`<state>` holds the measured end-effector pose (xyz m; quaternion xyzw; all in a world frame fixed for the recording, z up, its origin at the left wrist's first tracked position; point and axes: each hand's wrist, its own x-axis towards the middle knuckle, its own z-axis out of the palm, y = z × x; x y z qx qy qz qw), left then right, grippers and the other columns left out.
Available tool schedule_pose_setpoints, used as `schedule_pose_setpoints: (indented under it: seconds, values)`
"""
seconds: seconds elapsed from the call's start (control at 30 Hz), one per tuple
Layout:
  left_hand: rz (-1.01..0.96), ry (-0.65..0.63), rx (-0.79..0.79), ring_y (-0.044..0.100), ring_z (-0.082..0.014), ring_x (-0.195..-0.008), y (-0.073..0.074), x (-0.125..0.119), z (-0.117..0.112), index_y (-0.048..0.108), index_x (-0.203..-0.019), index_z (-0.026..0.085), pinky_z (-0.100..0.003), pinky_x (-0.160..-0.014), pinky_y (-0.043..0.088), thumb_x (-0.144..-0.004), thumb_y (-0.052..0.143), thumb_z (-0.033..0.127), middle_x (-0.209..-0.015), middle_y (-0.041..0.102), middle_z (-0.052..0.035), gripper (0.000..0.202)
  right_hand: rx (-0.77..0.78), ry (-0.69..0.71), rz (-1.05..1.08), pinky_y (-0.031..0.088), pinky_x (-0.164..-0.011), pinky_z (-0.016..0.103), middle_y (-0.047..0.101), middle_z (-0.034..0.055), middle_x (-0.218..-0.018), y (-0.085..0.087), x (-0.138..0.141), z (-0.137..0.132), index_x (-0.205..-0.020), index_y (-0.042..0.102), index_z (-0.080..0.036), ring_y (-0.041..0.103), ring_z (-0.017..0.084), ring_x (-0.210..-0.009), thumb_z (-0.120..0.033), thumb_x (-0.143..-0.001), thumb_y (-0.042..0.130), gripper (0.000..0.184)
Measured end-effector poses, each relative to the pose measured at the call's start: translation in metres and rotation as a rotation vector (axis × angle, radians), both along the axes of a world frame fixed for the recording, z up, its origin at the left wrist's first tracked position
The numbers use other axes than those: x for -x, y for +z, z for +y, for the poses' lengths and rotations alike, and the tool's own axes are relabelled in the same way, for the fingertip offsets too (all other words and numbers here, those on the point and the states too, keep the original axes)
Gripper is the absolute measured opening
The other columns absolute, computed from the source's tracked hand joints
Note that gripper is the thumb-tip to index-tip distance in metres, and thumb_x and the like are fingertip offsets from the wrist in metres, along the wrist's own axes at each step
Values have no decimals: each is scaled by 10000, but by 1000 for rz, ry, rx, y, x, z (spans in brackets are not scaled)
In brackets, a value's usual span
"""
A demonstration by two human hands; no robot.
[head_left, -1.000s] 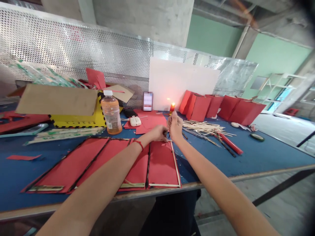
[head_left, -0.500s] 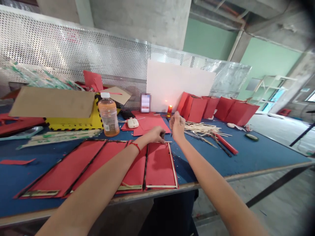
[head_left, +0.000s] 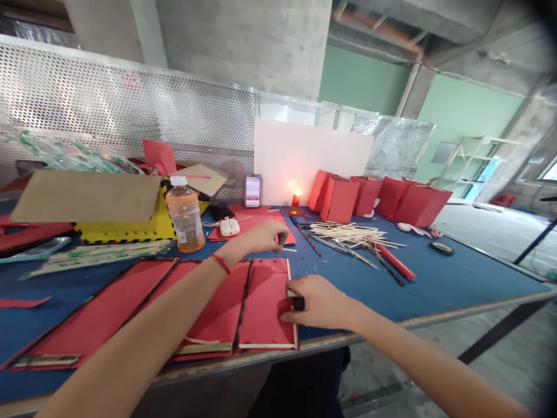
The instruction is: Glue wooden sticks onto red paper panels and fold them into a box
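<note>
Your right hand (head_left: 319, 302) pinches a small dark piece (head_left: 298, 303) (too small to name) on the edge of the stick-framed red panel (head_left: 263, 302). Your left hand (head_left: 259, 237), fingers pressed together, sits just past its top edge.

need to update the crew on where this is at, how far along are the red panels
Looks done: a row of red paper panels stands upright at the back of the table. In hand: the right hand is on the edge of a flat red panel edged with wooden sticks, the left hand just above it. Remaining: a loose pile of wooden sticks lies unused.
</note>
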<state>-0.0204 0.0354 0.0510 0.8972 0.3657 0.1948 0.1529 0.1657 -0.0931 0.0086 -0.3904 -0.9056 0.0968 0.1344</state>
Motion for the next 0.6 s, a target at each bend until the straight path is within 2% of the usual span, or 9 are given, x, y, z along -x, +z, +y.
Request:
schedule_pose_setpoints:
  seconds: [0.13,0.23,0.33,0.4,0.47,0.53,0.6]
  values:
    - [80,-62,-8,460,-112,-593,16,-6,-17,547,-642,164,-232,-552,293,-634,672,111,-638,538,31,135,-46,124,58,307,-606,252,647,36,-827,-8,27,-3,-886,607,-184,541,155,-709,-455,-788,698,303]
    - [67,-152,30,475,-108,-616,15,-9,-25,544,-663,161,-221,-576,321,-666,646,83,-654,542,29,129,-51,262,150,325,-616,253,642,48,-892,-5,37,-6,-928,619,-182,549,154,-744,-488,-818,672,329]
    - [44,-235,63,494,-109,-629,6,-11,-28,555,-661,158,-214,-584,339,-677,618,62,-644,554,30,116,163,328,437,304,-557,240,531,-28,-645,8,29,-2,-738,587,-182,449,101,-578,-517,-836,645,354]
    - [26,-277,120,512,-109,-619,1,-11,-27,578,-663,154,-211,-572,349,-679,630,73,-641,581,27,97,314,261,746,243,-485,245,353,-69,-491,21,16,9,-579,491,-189,305,80,-470,-580,-820,625,478]
    - [7,-333,221,539,-107,-600,-2,-11,-27,597,-662,149,-208,-563,370,-672,678,112,-645,619,18,90,341,209,1084,184,-440,253,275,-77,-456,34,4,27,-483,367,-205,218,70,-430,-663,-762,628,596]
    - [0,-374,327,563,-107,-579,-3,-9,-25,603,-648,146,-207,-555,394,-656,726,153,-633,643,6,124,470,212,1225,143,-407,248,224,-97,-428,42,-2,45,-488,323,-214,158,60,-392,-643,-740,661,601]
    - [-5,-371,389,585,-113,-576,-6,-5,-24,600,-627,144,-205,-553,412,-655,741,174,-608,647,-2,146,620,250,1256,123,-383,234,191,-109,-408,47,-2,59,-497,298,-218,120,54,-371,-630,-765,636,597]
